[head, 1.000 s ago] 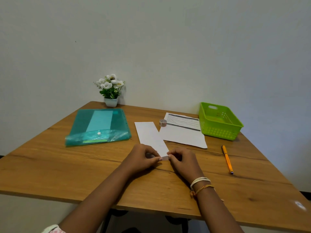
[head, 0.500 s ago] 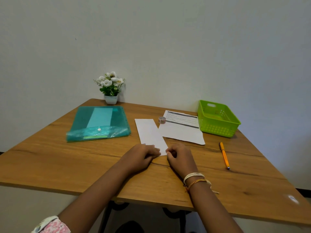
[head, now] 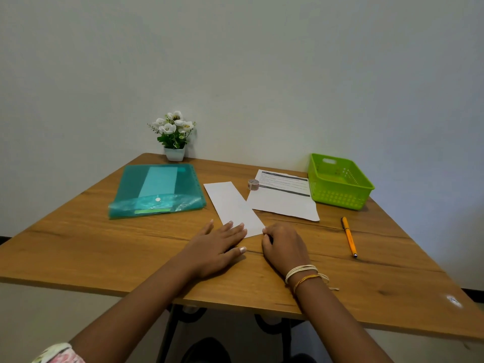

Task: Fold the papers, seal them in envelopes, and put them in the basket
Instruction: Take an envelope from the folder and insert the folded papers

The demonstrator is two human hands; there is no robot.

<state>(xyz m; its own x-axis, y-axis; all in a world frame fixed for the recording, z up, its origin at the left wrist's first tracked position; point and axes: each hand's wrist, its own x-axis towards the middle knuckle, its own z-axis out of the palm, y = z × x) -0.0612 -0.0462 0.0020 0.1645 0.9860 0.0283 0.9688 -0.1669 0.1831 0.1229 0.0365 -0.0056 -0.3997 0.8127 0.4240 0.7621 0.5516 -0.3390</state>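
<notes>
Your left hand (head: pixel 218 243) has flattened out since a moment ago, palm down on the near end of the folded paper (head: pixel 234 207) (mid-table); your right hand (head: pixel 284 244) pinches its near corner, basket (head: pixel 340 199) far right.

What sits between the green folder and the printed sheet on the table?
In the head view, the folded white paper lies between the folder and the printed sheet, angled toward the hands. A small tape roll stands at the sheet's left edge.

On the table (head: pixel 78 247), the folder (head: pixel 157 191) lies left of the folded paper (head: pixel 230 205), the basket (head: pixel 340 184) right.
</notes>
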